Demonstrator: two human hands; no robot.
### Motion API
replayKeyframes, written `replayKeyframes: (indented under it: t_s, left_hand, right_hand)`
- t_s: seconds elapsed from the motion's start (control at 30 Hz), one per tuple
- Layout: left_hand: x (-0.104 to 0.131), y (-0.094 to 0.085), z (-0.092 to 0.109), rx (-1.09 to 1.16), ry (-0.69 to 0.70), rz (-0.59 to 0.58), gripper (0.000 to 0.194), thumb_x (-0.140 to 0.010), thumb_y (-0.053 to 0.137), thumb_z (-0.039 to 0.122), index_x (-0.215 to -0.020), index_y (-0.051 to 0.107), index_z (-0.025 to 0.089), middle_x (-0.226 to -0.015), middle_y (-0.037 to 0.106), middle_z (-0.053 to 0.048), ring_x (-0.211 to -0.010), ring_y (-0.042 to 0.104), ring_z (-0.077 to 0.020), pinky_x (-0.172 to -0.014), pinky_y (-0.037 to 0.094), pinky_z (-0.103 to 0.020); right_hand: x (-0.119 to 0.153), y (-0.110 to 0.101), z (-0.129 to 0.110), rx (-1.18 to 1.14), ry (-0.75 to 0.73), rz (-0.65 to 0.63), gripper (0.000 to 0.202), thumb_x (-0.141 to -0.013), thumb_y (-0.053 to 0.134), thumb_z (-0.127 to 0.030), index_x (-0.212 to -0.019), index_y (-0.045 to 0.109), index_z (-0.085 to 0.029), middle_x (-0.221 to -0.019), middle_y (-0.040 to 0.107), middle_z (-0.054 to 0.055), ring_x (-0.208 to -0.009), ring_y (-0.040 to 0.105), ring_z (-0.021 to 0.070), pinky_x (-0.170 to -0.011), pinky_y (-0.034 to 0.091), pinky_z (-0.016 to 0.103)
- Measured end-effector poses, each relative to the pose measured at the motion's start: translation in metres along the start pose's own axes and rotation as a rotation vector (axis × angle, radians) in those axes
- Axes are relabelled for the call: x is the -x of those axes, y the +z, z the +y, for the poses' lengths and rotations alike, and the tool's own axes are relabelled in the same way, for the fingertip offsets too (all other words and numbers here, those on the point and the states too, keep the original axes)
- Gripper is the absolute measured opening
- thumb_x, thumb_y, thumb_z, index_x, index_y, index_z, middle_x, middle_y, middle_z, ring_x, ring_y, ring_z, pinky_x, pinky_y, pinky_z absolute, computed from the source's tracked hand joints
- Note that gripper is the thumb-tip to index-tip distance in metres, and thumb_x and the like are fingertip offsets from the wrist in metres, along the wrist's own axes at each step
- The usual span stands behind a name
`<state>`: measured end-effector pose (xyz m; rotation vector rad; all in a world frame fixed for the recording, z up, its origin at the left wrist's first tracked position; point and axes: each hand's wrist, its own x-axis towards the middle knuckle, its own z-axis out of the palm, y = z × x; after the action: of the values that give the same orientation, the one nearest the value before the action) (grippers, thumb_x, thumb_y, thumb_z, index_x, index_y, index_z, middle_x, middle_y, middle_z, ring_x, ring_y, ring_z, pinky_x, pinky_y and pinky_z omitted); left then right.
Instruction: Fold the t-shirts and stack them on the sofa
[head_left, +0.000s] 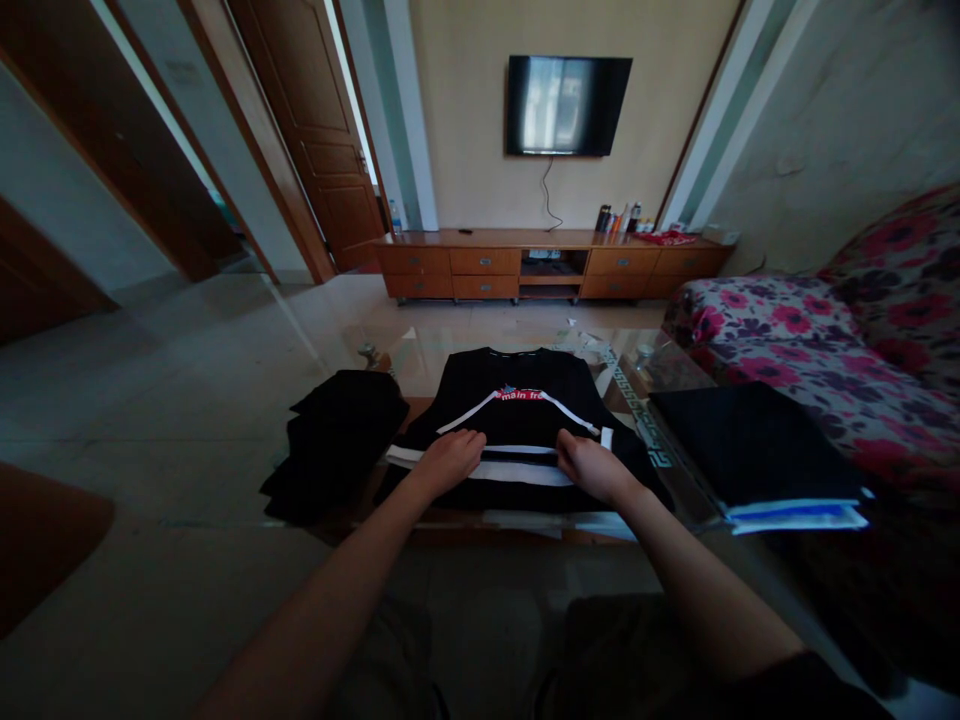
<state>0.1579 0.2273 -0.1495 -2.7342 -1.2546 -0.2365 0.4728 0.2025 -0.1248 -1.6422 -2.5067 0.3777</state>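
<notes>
A black garment [517,425] with white stripes and a red printed patch lies spread over the middle of the glass table [420,350]. My left hand [454,458] pinches its fabric near the left end of a white stripe. On the other side of the stripes, my right hand [589,462] is closed on the same garment. Dark folded cloth [337,440] lies to the left on the table. To the right is a stack of dark folded garments [757,445] with white and blue edges showing at the front.
A floral-covered sofa [802,340] stands along the right side. Beyond the table is a low wooden cabinet [487,262] with bottles on top, under a wall-mounted television [568,105]. A brown rounded object [45,540] is at the far left.
</notes>
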Motion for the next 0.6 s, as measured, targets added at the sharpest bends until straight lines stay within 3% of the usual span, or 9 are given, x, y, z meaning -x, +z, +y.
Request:
replayKeyframes:
  t_s: [0.1,0.2,0.37,0.47,0.53,0.6]
  left_hand:
    - [-0.001,-0.001,-0.001,0.02,-0.044,0.014,0.019,-0.097,0.045,0.01,-0.106,0.059,0.02,-0.097,0.062,-0.006,-0.09,0.059,-0.0194,-0.083,0.047,-0.03]
    - [0.0,-0.002,-0.003,0.044,0.036,0.017,0.029,-0.095,0.045,0.006,-0.113,0.059,0.023,-0.103,0.06,-0.005,-0.093,0.058,-0.0189,-0.084,0.047,-0.029]
    - [0.002,-0.008,-0.004,0.093,0.148,0.046,0.025,-0.093,0.046,0.004,-0.101,0.062,0.021,-0.118,0.057,-0.008,-0.102,0.055,-0.0197,-0.09,0.046,-0.033]
    - [0.004,-0.012,0.002,0.146,0.172,0.023,0.022,-0.09,0.05,0.005,-0.1,0.063,0.019,-0.12,0.058,-0.009,-0.105,0.054,-0.021,-0.094,0.045,-0.035]
    - [0.007,-0.013,0.006,0.152,0.188,-0.002,0.014,-0.091,0.06,0.02,-0.104,0.064,0.019,-0.118,0.059,-0.01,-0.106,0.054,-0.0233,-0.094,0.045,-0.037]
    - [0.009,-0.013,0.008,0.125,0.213,-0.025,0.025,-0.089,0.068,0.037,-0.106,0.064,0.019,-0.119,0.06,-0.01,-0.108,0.053,-0.0255,-0.093,0.045,-0.039]
  right_hand:
    - [0.0,-0.002,0.001,-0.042,-0.026,0.018,0.014,-0.098,0.048,-0.015,-0.111,0.053,-0.018,-0.094,0.067,0.006,-0.084,0.063,0.0164,-0.075,0.038,0.023]
    - [-0.001,-0.002,0.003,-0.016,-0.126,0.055,0.024,-0.092,0.048,-0.005,-0.107,0.059,-0.02,-0.101,0.064,0.005,-0.088,0.06,0.0156,-0.079,0.039,0.023]
    - [-0.002,0.002,0.009,-0.021,-0.214,0.057,0.033,-0.087,0.05,0.0,-0.105,0.071,-0.018,-0.106,0.061,0.007,-0.099,0.059,0.0177,-0.089,0.043,0.026]
    - [0.001,0.003,0.01,-0.06,-0.22,0.051,0.028,-0.09,0.061,-0.016,-0.116,0.071,-0.018,-0.112,0.061,0.009,-0.106,0.059,0.0213,-0.096,0.044,0.03]
    - [0.003,0.002,0.009,-0.051,-0.202,0.018,0.039,-0.084,0.075,-0.034,-0.119,0.07,-0.018,-0.115,0.06,0.01,-0.108,0.059,0.0245,-0.097,0.045,0.034]
    - [0.004,0.001,0.008,-0.016,-0.185,-0.028,0.052,-0.074,0.084,-0.042,-0.118,0.071,-0.018,-0.116,0.06,0.01,-0.108,0.059,0.0264,-0.095,0.046,0.035]
